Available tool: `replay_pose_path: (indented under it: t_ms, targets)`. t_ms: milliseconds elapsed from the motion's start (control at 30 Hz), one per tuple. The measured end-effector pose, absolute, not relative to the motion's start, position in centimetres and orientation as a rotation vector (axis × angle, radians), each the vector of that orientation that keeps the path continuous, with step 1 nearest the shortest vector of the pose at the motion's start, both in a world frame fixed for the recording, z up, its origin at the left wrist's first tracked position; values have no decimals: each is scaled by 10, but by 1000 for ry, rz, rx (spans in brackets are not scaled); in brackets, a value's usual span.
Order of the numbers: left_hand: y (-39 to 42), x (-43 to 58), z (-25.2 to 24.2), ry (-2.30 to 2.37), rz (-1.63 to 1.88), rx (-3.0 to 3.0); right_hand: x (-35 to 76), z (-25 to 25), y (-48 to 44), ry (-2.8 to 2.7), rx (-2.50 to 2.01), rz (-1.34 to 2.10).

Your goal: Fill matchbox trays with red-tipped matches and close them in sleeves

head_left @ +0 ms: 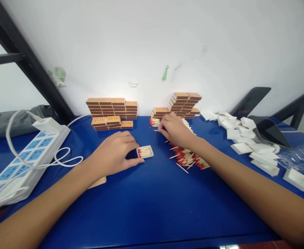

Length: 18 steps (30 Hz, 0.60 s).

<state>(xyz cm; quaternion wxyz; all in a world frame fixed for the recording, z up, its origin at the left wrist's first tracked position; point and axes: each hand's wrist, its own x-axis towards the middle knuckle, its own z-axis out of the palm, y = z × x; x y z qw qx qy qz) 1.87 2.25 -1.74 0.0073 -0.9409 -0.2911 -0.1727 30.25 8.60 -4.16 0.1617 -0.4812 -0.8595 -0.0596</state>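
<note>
A small white matchbox tray with red-tipped matches lying in it rests on the blue table. My left hand grips its left end between thumb and fingers. Farther back, my right hand reaches over the loose matches, its fingertips pinched together, with a single match poking out to their left. A heap of matches spreads beneath and in front of my right wrist, partly hidden by it. Beyond the fingers lies another bunch of matches. Under my left wrist, a matchbox sleeve is mostly covered.
Stacked matchboxes stand left by the wall, with more matchbox stacks right of centre. White empty trays are scattered at right beside a black dustpan-like object and clear plastic. A power strip and white cable occupy the left.
</note>
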Motion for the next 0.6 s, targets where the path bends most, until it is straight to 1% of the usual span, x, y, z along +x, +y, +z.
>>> replay_pose_path:
  t_ms: [267, 500, 600]
  targets:
    - [23, 18, -18, -904, -544, -2940, 296, -41, 90, -2435, -1410, -233]
    - [23, 18, -18, -907, -533, -2941, 295, -36, 86, -2471, -1433, -150]
    - [23, 17, -18, -918, -540, -2927, 289, -27, 73, -2508, -1356, -56]
